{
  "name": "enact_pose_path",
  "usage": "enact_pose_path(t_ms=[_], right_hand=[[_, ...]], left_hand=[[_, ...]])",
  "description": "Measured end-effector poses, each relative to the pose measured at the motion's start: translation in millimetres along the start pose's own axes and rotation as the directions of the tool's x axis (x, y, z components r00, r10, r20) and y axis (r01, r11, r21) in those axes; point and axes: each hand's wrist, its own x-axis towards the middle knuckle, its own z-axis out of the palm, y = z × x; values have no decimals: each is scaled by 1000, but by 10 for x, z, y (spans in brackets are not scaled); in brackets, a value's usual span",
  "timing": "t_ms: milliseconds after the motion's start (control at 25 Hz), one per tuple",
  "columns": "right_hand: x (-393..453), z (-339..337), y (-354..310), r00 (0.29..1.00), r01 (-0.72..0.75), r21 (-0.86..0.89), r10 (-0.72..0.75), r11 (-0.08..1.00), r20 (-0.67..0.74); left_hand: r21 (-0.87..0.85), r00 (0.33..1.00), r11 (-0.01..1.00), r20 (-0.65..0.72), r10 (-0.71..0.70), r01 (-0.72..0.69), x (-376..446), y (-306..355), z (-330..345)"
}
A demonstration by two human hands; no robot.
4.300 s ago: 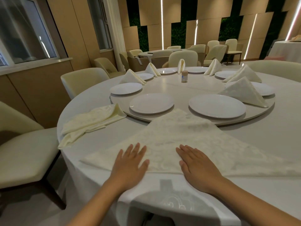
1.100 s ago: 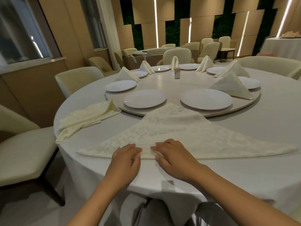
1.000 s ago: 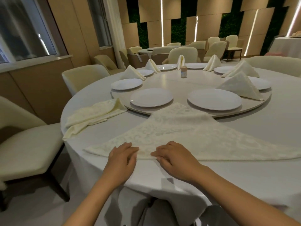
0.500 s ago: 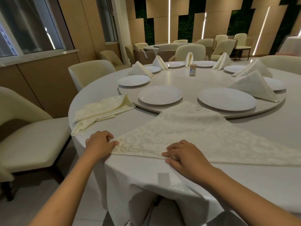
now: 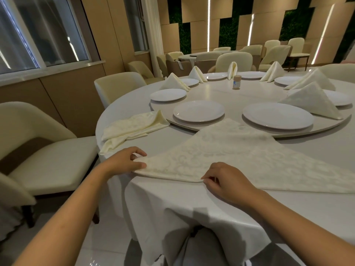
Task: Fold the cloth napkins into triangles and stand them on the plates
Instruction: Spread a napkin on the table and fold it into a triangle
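Here your left hand (image 5: 124,162) pinches the napkin (image 5: 236,156) at its left corner. Your right hand (image 5: 228,181), fingers curled, nips its near edge.

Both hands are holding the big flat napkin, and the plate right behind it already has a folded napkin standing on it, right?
Not quite. The head view shows the left hand pinching the corner and the right hand holding the near edge of the big flat napkin, but the plate right behind it is bare. A folded napkin stands further right, by the next plate.
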Motion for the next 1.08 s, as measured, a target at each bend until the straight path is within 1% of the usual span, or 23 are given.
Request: enact_pose_path(t_ms=[40,120,160,200,240,280,360,400,480,520,560,600,640,680,720,760,840,880,920,960,1040,1080], right_hand=[[-21,-50,-20,999,-28,61,26,998,36],[-86,-156,-54,985,-100,203,68,974,158],[-126,-207,-82,970,-125,260,63,957,234],[-173,-252,-115,950,-133,297,36,945,311],[-217,-300,-149,926,-131,325,-2,937,379],[-263,-337,-170,901,-123,345,-41,930,432],[-334,-407,-192,864,-124,377,-87,918,496],[-363,-435,-180,855,-142,387,-85,911,511],[-401,-438,-146,858,-210,445,-54,870,510],[-414,-420,-131,868,-273,524,-28,807,495],[-422,-394,-111,885,-336,622,11,707,465],[-428,-370,-88,897,-391,712,69,583,437],[-428,-352,-81,898,-430,780,129,454,420],[-422,-329,-80,893,-450,816,187,362,410],[-414,-322,-65,884,-462,815,258,351,390],[-407,-318,-52,876,-471,775,325,421,356],[-390,-262,-136,874,-476,637,405,606,268],[-390,-233,-173,879,-464,596,425,655,217],[-391,-202,-185,889,-438,573,428,693,163],[-386,-179,-193,901,-408,550,420,728,112],[-354,-165,-171,918,-366,468,394,805,41],[-333,-169,-151,921,-370,369,390,853,22]], left_hand=[[-57,1000,998,25,15,-14,-89,9,-60],[-201,991,979,116,70,-46,-298,79,-151],[-316,978,947,177,113,-52,-408,126,-180],[-450,961,892,224,160,-43,-521,192,-195],[-567,948,823,243,206,-33,-596,248,-205],[-657,935,753,249,253,-29,-662,319,-198],[-756,915,653,233,329,-42,-721,492,-151],[-794,916,606,215,337,-37,-729,615,-110],[-872,948,489,161,274,7,-675,841,-29],[-911,962,411,141,233,34,-620,947,15],[-946,969,320,129,208,57,-528,1018,62],[-968,970,235,133,202,84,-419,1088,111],[-980,967,167,143,211,108,-300,1131,156],[-982,961,140,160,227,131,-189,1168,201],[-973,956,175,187,226,149,-38,1216,261],[-950,954,268,218,206,159,109,1278,340],[-833,971,530,228,68,158,278,1298,508],[-750,982,645,190,-2,147,332,1319,604],[-662,991,739,121,-55,122,410,1335,703],[-575,996,814,34,-81,86,502,1335,786],[-395,990,918,-119,-72,19,679,1348,901],[-268,982,963,-181,-54,4,772,1333,933]])
